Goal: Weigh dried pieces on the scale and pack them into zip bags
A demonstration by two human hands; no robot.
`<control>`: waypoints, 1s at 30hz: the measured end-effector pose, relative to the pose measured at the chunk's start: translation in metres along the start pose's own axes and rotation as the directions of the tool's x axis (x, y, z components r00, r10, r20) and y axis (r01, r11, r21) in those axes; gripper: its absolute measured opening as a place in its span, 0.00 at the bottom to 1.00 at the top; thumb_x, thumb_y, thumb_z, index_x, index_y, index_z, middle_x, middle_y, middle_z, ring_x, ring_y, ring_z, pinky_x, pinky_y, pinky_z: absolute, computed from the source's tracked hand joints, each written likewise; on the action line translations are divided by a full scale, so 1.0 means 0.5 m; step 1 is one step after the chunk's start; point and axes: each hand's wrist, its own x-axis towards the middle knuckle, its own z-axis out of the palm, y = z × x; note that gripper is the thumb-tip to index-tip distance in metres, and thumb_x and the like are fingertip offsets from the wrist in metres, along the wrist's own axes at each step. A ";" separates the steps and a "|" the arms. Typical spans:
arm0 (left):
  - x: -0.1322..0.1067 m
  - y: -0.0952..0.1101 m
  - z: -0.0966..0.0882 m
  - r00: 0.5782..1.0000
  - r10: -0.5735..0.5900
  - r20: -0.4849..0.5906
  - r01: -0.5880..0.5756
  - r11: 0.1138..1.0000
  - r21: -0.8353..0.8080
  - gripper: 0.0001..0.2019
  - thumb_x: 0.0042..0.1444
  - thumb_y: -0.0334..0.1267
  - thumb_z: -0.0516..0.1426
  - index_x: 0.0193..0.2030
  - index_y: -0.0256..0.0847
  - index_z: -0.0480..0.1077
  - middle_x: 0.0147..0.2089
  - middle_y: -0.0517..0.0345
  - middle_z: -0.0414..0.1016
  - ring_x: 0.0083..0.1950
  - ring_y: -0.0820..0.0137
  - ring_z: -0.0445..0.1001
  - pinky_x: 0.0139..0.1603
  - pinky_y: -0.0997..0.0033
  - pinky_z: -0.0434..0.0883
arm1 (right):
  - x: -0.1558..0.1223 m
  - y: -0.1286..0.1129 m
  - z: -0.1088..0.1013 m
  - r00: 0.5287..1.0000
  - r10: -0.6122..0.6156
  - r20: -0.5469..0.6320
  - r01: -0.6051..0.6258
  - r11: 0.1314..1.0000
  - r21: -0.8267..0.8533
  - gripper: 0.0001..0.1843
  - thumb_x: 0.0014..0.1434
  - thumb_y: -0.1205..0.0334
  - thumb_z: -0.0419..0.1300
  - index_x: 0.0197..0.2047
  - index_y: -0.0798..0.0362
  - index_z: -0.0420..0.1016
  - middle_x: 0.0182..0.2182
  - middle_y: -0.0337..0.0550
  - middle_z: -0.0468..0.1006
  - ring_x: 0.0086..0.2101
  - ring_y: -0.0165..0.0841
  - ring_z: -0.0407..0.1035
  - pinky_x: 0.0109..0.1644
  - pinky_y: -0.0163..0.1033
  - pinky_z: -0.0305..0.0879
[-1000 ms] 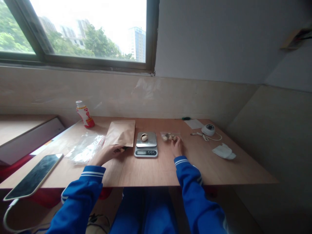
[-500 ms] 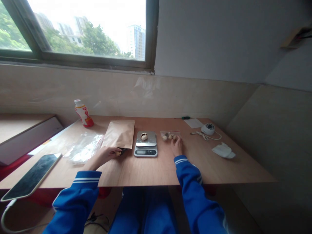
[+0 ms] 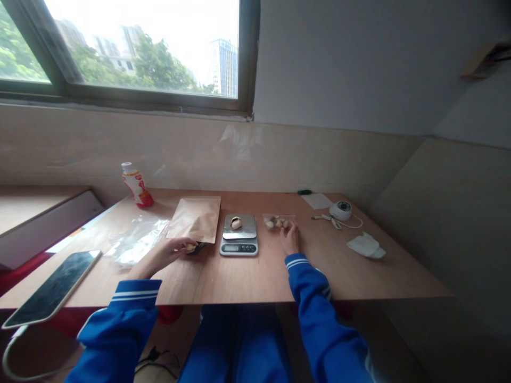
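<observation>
One phone [image 3: 51, 290] lies nearest on the left, its near end past the edge of the table [image 3: 239, 282]; a tug on its white cable [image 3: 5, 357] or a knock from the left sleeve [image 3: 120, 314] could tip it off.

Farther in, the left hand [image 3: 170, 251] has its fingers curled together at the near, dark-mouthed end of the brown paper bag [image 3: 194, 218]. Whether they pinch the bag's lip or a pale piece there, I cannot tell. A loose hold could let a piece drop, and a pull on the lip could drag or crease the bag.

The scale [image 3: 246, 232] stands just beside the bag, bearing one pale, split-looking nut [image 3: 236, 224]. That rounded shape may roll if the plate is bumped by bag or wrist.

Right of it, the right hand [image 3: 290, 239] has bent fingers touching the right part of a clear pouch [image 3: 271, 217] of similar pieces; I cannot tell whether they grip. Pressing could spill pieces if the pouch is unsealed.

Beyond, the bottle [image 3: 138, 186] stands tall and could topple if struck.
</observation>
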 end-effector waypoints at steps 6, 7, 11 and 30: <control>-0.002 -0.002 0.008 0.999 -0.010 0.039 0.012 0.998 -0.066 0.14 0.51 0.43 0.57 0.40 0.41 0.78 0.40 0.51 0.81 0.38 0.62 0.78 0.41 0.67 0.75 | -0.001 0.000 0.000 1.000 -0.015 -0.008 0.015 1.000 -0.007 0.19 0.56 0.54 0.50 0.48 0.56 0.62 0.45 0.60 0.72 0.46 0.47 0.67 0.52 0.54 0.63; -0.004 -0.004 0.010 0.999 -0.012 0.042 0.015 0.998 -0.064 0.14 0.51 0.43 0.57 0.40 0.41 0.78 0.42 0.50 0.81 0.39 0.61 0.78 0.41 0.66 0.74 | -0.001 0.000 0.000 1.000 -0.014 -0.004 0.014 1.000 -0.008 0.19 0.56 0.54 0.50 0.48 0.56 0.62 0.45 0.60 0.72 0.46 0.47 0.67 0.52 0.54 0.63; -0.017 0.009 0.008 0.998 -0.016 0.054 0.021 0.995 -0.099 0.14 0.51 0.44 0.57 0.42 0.42 0.78 0.46 0.49 0.80 0.44 0.59 0.77 0.44 0.64 0.74 | -0.001 0.002 0.003 1.000 -0.013 -0.008 0.013 1.000 -0.007 0.20 0.56 0.54 0.50 0.48 0.58 0.62 0.44 0.61 0.72 0.47 0.47 0.67 0.53 0.54 0.63; 0.206 0.165 0.240 0.902 0.206 -0.380 -0.249 0.966 -0.069 0.09 0.57 0.33 0.53 0.41 0.40 0.74 0.45 0.50 0.76 0.46 0.65 0.75 0.47 0.66 0.71 | -0.001 0.008 0.013 0.999 0.011 -0.037 -0.010 1.000 0.030 0.22 0.57 0.52 0.48 0.50 0.57 0.61 0.45 0.60 0.72 0.46 0.47 0.68 0.50 0.55 0.65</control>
